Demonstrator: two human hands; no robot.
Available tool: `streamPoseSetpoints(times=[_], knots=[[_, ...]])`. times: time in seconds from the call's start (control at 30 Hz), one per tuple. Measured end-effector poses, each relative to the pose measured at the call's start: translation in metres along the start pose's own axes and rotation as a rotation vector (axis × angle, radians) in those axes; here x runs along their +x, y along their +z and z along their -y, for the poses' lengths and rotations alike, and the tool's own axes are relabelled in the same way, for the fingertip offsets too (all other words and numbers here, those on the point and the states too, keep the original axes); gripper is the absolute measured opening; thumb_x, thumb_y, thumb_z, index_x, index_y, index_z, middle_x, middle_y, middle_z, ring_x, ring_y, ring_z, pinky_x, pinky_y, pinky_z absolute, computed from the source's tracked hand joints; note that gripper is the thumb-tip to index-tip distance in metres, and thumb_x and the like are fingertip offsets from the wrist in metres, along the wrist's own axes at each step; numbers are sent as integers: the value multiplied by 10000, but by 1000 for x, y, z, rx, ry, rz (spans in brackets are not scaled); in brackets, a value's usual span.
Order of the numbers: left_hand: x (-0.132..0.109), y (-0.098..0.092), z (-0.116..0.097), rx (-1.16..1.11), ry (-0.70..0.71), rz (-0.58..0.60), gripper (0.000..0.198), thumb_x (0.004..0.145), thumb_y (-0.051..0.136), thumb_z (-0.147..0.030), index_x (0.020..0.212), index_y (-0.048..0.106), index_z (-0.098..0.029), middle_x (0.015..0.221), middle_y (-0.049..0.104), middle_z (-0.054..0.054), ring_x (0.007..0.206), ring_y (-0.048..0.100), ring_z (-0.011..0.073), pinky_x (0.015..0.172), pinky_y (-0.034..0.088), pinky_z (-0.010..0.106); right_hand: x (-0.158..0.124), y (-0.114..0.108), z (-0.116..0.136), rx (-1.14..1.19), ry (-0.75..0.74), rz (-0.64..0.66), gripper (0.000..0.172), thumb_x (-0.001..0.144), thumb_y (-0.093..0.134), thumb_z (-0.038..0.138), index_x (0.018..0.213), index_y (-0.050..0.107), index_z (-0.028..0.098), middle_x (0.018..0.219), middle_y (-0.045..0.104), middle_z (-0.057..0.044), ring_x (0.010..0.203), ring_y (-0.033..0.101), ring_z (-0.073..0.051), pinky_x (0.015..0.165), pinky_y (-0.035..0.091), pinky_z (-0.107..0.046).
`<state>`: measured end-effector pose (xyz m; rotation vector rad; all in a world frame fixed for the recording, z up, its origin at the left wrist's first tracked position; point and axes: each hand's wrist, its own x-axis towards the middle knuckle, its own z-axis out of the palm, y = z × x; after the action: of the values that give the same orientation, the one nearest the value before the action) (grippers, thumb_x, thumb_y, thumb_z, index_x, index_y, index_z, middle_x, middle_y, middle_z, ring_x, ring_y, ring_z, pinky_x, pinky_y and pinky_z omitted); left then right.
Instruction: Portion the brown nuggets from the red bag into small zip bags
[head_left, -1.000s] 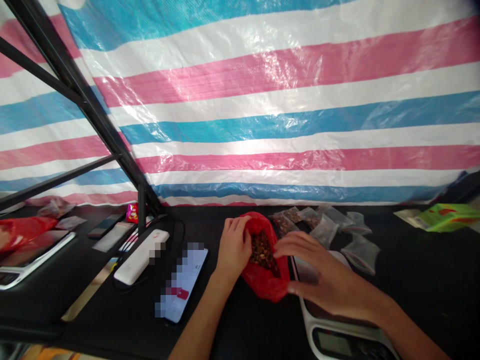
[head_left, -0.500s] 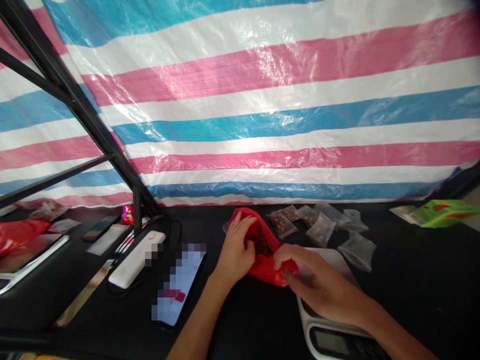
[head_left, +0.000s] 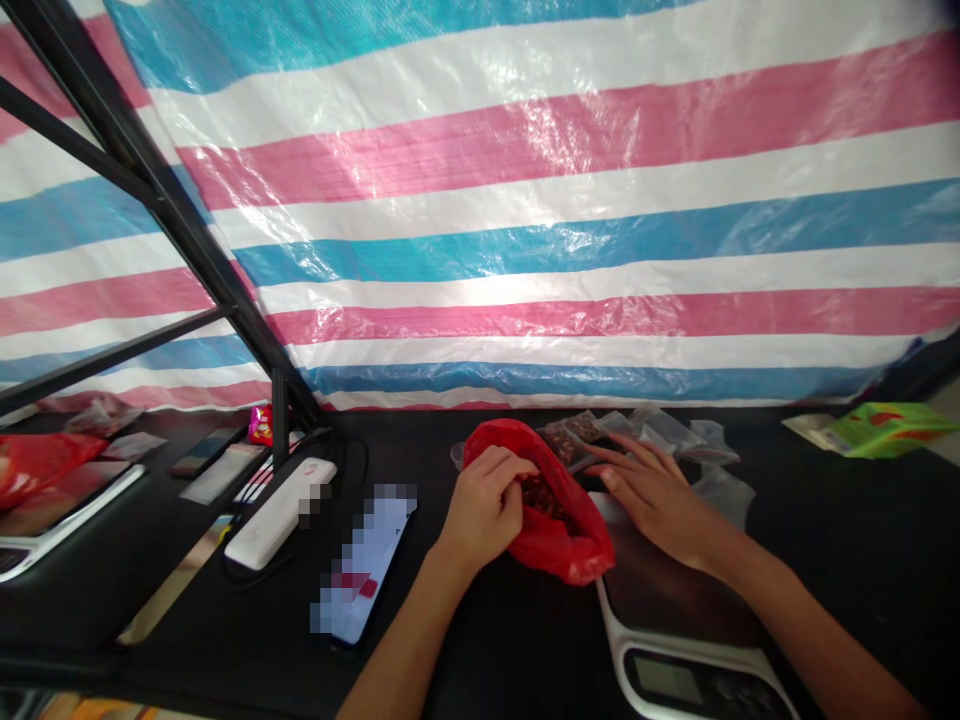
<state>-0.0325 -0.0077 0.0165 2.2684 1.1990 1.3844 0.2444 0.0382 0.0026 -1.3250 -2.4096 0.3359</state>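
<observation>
The left hand (head_left: 484, 505) grips the red plastic bag (head_left: 564, 545) (it has small brown bits (head_left: 544, 497) inside), just beside the kitchen scale (head_left: 679, 620). The right hand (head_left: 652, 500) is open and holds nothing, over the far end of the scale.

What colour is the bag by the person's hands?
The plastic bag is bright red, shown best in the head view.
</observation>
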Motion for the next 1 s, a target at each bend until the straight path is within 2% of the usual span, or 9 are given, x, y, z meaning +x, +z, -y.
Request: streamPoseSetpoints(times=[0.1,0.2,0.33,0.53,0.73,0.87,1.0], knots=[[-1,5,-5,33,64,106,350,901,459,9,1001,717,-205,917,702,53,880,641,200,828,543,343,0,1,-4,8,26,29,514,1095,315,551,1321,728,346,1546,603,5,1566,331,-341,1264,183,-691],[-2,7,-6,59,80,137,346,895,453,15,977,716,-194,881,686,50,857,622,200,810,532,341,2,3,-8,4,45,18,545,1087,302,568,1326,729,327,1544,605,-13,1566,331,-348,1264,196,-691],[-2,7,-4,55,61,131,354,897,444,21,981,713,-192,898,691,51,863,623,200,815,528,345,3,6,-13,-7,69,20,575,1087,286,576,1306,740,299,1497,649,-31,1566,332,-345,1271,181,-685],[-1,5,-4,43,62,109,342,908,452,10,974,716,-198,891,694,55,860,636,203,814,541,355,2,9,-12,1,50,11,529,1086,339,558,1369,698,291,1465,674,-54,1543,377,-344,1265,177,-695],[-2,4,-2,27,84,29,339,927,446,-13,1001,717,-204,929,694,65,879,648,201,806,547,351,4,2,-6,24,13,-78,526,1092,335,545,1308,736,282,1478,661,-79,1495,442,-353,1230,260,-704],[-2,6,-1,28,89,19,331,933,455,-23,994,721,-209,929,693,63,875,652,196,797,547,341,3,1,0,6,-40,-11,496,1095,350,525,1243,776,316,1510,637,-37,1542,374,-357,1244,223,-720],[-2,6,-1,32,90,20,321,934,459,-16,987,718,-199,927,689,64,871,649,193,796,543,336,1,4,4,-16,-38,69,502,1089,361,551,1308,748,318,1514,633,-32,1565,331,-361,1261,177,-721]])
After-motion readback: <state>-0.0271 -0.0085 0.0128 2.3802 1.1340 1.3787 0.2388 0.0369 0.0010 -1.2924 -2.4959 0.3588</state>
